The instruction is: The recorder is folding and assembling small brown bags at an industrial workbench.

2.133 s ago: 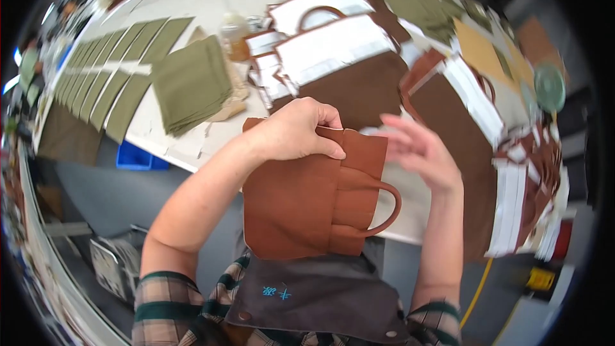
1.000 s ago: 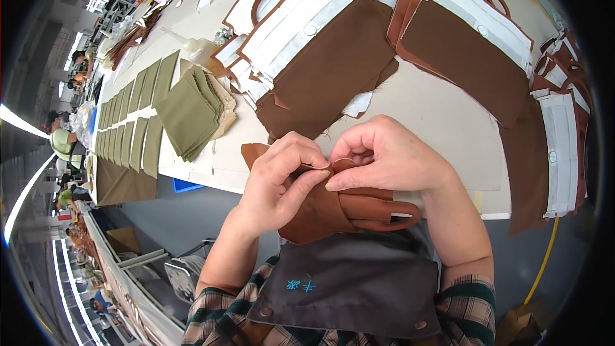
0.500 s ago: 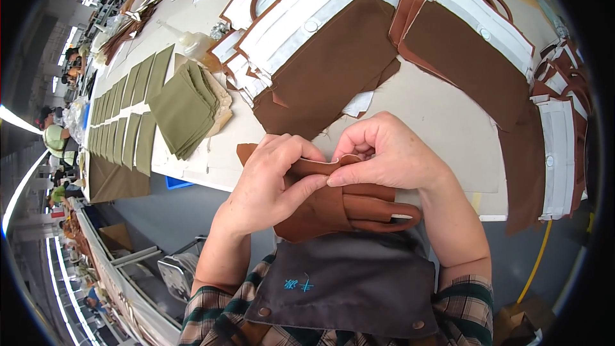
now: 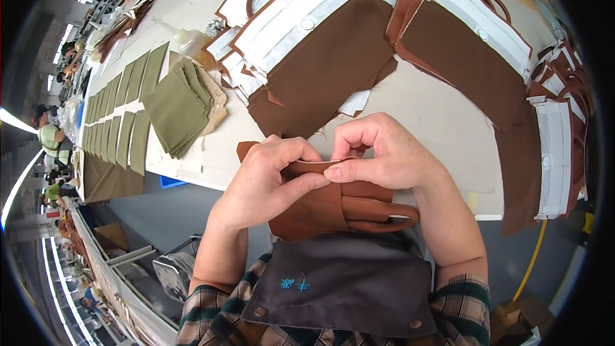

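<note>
Over the near edge of the table, a reddish-brown leather bag panel [image 4: 306, 213] with a looped handle [image 4: 384, 213] hangs in front of my apron. My left hand [image 4: 264, 176] pinches the panel's upper edge between thumb and bent fingers. Close beside it, my right hand [image 4: 384, 157] grips the same edge, thumb tip almost meeting the left thumb. A pale line runs along the edge between the two hands. The fingers partly hide the edge.
Brown bag pieces with white strips [image 4: 307, 22] lie at the table's back, others [image 4: 474, 25] at the right. Olive fabric pieces [image 4: 179, 109] are stacked at left, beside rows of olive strips [image 4: 122, 134]. A clear bottle [image 4: 192, 43] stands behind. People work at far left.
My right fingers have shifted slightly along the leather edge, and more of the edge shows between my hands. The whole view has moved a little.
</note>
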Available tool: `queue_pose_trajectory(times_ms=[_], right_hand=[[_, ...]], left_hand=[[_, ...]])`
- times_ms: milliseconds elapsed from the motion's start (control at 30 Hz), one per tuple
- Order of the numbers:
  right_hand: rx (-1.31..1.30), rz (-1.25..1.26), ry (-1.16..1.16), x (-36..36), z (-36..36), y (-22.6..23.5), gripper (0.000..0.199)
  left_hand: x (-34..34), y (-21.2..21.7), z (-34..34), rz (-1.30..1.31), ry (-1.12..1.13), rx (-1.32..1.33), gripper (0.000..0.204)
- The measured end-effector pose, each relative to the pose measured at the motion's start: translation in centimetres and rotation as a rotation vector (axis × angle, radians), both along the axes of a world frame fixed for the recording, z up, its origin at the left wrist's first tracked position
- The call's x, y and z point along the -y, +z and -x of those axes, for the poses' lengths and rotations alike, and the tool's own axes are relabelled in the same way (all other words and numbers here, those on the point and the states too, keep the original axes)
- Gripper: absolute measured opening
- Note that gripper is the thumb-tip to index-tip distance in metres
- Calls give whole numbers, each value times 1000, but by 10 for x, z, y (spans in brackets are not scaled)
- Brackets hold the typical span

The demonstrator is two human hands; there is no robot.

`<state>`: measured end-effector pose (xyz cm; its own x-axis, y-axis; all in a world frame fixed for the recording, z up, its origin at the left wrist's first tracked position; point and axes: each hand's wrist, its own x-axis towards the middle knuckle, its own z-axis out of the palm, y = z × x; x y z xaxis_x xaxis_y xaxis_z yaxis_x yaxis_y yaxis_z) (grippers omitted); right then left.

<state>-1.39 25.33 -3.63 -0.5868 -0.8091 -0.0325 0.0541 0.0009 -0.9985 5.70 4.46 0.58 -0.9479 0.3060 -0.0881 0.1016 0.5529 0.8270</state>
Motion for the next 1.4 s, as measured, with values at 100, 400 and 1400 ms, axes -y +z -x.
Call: queue_pose_trajectory(times_ms=[100, 400, 1400], right_hand=[[-11, -13, 8, -1, 1, 2, 15], [-18, -22, -109, -5, 11, -6, 21], [90, -272, -345, -3, 27, -28, 55]], left_hand=[[1, -1, 3, -63, 24, 102, 15], [-10, -10, 27, -44, -91, 114, 20], [-17, -70, -30, 214, -3, -568, 16]])
